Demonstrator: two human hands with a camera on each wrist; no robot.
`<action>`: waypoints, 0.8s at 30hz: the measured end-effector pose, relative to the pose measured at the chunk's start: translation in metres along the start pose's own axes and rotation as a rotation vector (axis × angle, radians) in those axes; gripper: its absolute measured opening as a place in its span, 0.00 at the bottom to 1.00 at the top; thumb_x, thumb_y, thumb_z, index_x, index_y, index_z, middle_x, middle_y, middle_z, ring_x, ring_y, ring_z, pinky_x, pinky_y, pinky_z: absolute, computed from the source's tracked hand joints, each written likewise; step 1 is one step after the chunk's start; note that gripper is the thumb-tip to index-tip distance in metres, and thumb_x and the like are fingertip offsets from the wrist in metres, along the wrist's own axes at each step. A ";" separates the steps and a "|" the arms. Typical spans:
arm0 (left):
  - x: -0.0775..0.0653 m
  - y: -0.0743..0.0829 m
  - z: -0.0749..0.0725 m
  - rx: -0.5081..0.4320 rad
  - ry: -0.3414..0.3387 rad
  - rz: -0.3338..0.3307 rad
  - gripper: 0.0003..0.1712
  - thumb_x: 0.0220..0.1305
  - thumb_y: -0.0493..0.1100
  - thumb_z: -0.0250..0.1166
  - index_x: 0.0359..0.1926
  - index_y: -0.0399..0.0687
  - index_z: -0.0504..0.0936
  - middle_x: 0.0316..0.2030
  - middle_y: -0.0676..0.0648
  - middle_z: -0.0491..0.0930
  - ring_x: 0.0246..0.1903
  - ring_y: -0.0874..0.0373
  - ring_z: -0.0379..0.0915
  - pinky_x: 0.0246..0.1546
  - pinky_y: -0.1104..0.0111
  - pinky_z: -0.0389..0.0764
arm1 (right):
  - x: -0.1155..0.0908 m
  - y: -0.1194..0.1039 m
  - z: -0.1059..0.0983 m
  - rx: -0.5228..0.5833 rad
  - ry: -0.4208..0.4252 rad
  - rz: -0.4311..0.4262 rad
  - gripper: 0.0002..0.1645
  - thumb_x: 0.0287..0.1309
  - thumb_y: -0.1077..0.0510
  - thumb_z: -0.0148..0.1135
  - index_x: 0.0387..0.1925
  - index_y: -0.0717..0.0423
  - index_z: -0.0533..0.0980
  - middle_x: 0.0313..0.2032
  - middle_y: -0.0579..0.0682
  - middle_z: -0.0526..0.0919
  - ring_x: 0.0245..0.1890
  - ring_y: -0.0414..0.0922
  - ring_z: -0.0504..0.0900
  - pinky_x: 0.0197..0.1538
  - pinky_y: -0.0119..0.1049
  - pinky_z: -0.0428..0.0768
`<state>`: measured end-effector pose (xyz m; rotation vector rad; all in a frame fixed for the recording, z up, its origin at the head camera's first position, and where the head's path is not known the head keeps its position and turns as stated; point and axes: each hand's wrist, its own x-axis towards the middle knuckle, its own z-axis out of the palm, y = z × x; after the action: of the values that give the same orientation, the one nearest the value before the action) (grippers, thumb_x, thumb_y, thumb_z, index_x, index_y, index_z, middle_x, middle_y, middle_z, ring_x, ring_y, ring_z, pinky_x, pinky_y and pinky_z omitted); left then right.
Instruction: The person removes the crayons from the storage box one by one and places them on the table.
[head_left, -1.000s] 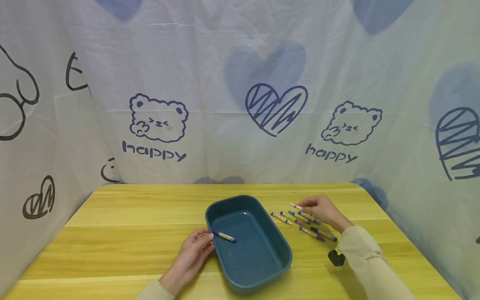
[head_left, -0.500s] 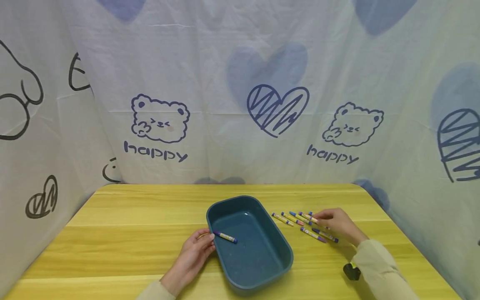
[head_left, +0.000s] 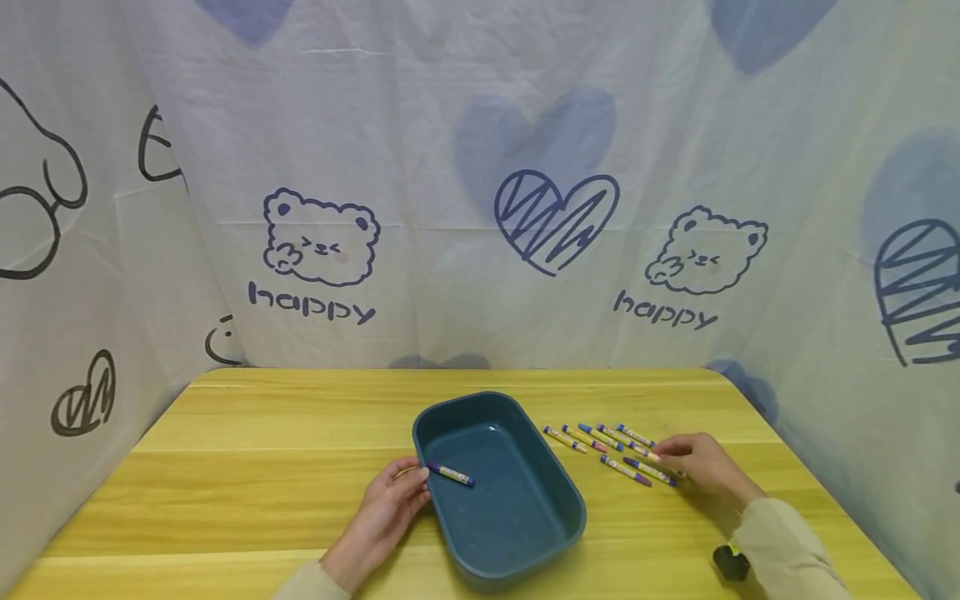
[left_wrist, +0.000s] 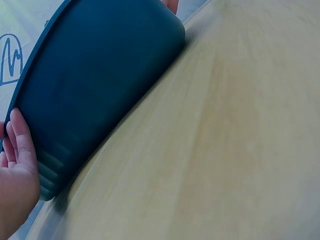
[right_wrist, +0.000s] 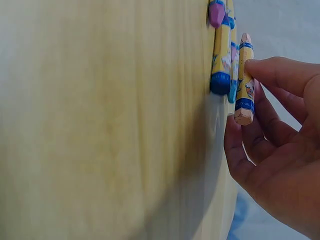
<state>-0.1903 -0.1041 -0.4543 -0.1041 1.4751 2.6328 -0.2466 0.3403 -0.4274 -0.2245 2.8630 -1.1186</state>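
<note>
My left hand (head_left: pixel 390 508) grips the left rim of a dark teal plastic bin (head_left: pixel 517 508), thumb over the edge and fingers along the outer wall. In the left wrist view the bin's side (left_wrist: pixel 95 75) fills the upper left. Inside it lies one crayon (head_left: pixel 452 475) with a purple tip. My right hand (head_left: pixel 708 468) pinches a peach crayon (right_wrist: pixel 245 80) with a yellow and blue wrapper between thumb and fingers, just above the table. Several other crayons (head_left: pixel 626 470) lie to its left, among them a dark-tipped one (head_left: pixel 649 472) close to the fingers.
The wood-grain table (head_left: pixel 285 433) reaches back to a white curtain (head_left: pixel 435 275) printed with bears and hearts. Between the bin and my right hand spread the loose crayons, some touching or close together. A small black object (head_left: pixel 731 563) hangs by the right sleeve.
My right hand has moved right and toward me with the peach crayon, uncovering the crayons behind it. My left hand keeps its hold on the bin, which has stayed put.
</note>
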 end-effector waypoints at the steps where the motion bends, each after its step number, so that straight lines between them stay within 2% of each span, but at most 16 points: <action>1: 0.000 0.000 0.000 -0.004 0.002 -0.003 0.10 0.64 0.28 0.54 0.46 0.35 0.68 0.31 0.49 0.75 0.32 0.60 0.71 0.36 0.73 0.77 | -0.001 0.002 -0.001 0.001 0.000 0.009 0.14 0.60 0.61 0.65 0.44 0.67 0.80 0.40 0.59 0.83 0.38 0.50 0.80 0.36 0.39 0.79; 6: 0.000 0.000 0.000 0.005 0.007 -0.005 0.11 0.64 0.28 0.54 0.47 0.34 0.67 0.31 0.49 0.75 0.32 0.61 0.71 0.36 0.73 0.77 | -0.005 0.008 -0.004 -0.011 -0.003 0.020 0.15 0.60 0.62 0.64 0.45 0.68 0.80 0.40 0.59 0.83 0.38 0.50 0.80 0.36 0.39 0.79; 13: 0.000 0.000 0.000 0.001 0.018 -0.014 0.10 0.64 0.28 0.54 0.47 0.34 0.67 0.31 0.49 0.75 0.32 0.60 0.71 0.37 0.73 0.77 | -0.007 0.014 -0.006 0.023 -0.011 0.071 0.15 0.59 0.62 0.65 0.45 0.68 0.80 0.38 0.57 0.84 0.32 0.45 0.77 0.30 0.38 0.77; 24: 0.001 0.000 0.000 0.003 0.011 -0.012 0.09 0.65 0.28 0.54 0.46 0.35 0.68 0.31 0.49 0.75 0.33 0.60 0.72 0.37 0.72 0.77 | -0.008 0.019 -0.007 0.045 -0.038 0.096 0.14 0.60 0.63 0.63 0.46 0.68 0.79 0.39 0.55 0.83 0.33 0.45 0.78 0.30 0.39 0.77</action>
<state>-0.1908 -0.1039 -0.4546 -0.1266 1.4764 2.6249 -0.2413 0.3601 -0.4349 -0.1036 2.7798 -1.1475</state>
